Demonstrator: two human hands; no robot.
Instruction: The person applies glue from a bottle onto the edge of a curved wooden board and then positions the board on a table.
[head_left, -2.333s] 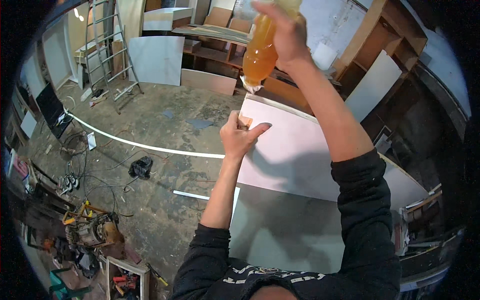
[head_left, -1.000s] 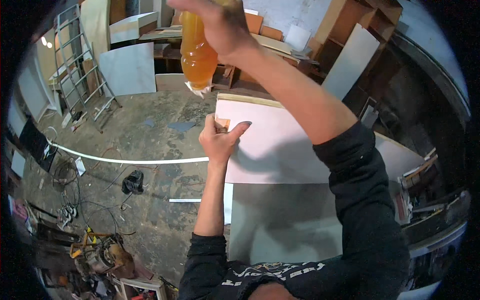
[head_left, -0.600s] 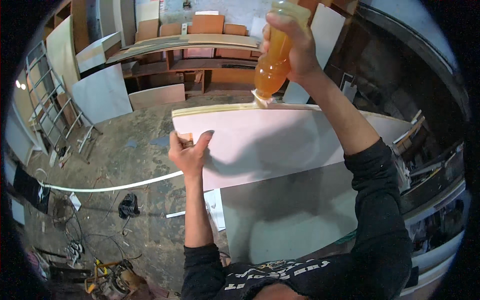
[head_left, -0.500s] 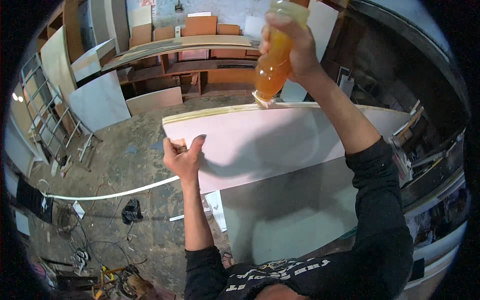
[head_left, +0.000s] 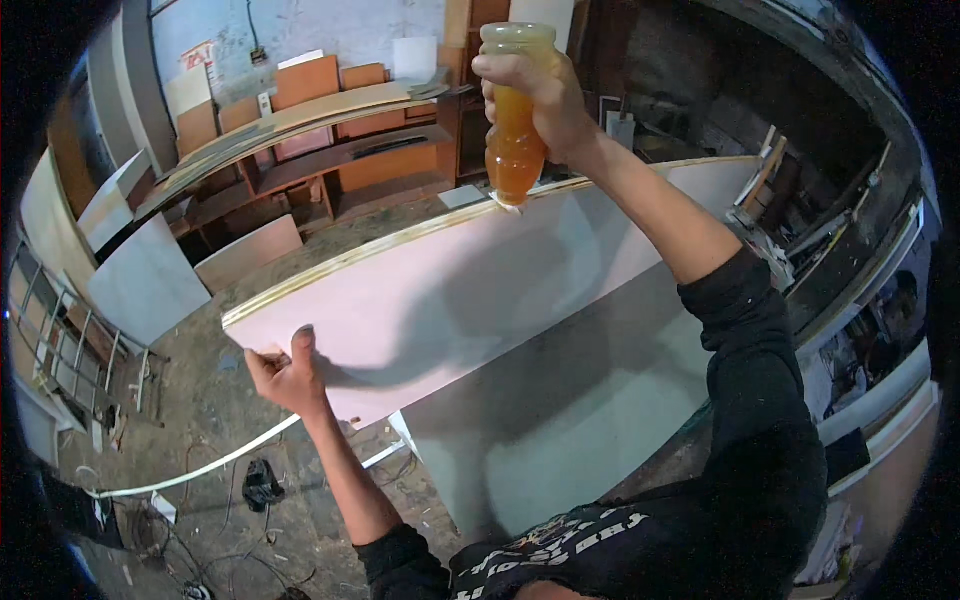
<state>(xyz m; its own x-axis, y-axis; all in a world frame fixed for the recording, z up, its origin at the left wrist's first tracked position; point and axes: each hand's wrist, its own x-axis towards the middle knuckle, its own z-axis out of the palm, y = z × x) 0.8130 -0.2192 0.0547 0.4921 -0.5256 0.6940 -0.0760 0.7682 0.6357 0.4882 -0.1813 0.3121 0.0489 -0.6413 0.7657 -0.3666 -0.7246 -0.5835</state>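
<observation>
My right hand (head_left: 545, 95) is wrapped round an upside-down clear bottle (head_left: 516, 150) with amber liquid in it. The bottle's narrow whitish tip touches, or is just over, the pale layered upper edge of a long pinkish-white panel (head_left: 390, 310). At the panel's left end is my left hand (head_left: 287, 378), its fingers curled and its thumb raised. Whatever those fingers hold, if anything, is hidden. A shadow of my right arm and the bottle falls across the panel's face.
Below the panel lies a grey-green board (head_left: 540, 430). Shelving with stacked boards (head_left: 345, 165) stands along the far wall. At left are a metal frame (head_left: 75, 330), a white strip (head_left: 200, 475), a black bag (head_left: 262, 485) and cables on the floor. Clutter (head_left: 770, 245) lines the right side.
The view has turned, so the panel now slants up to the right. Along its edge the bottle has moved rightward, away from my left hand, which stays at the left end.
</observation>
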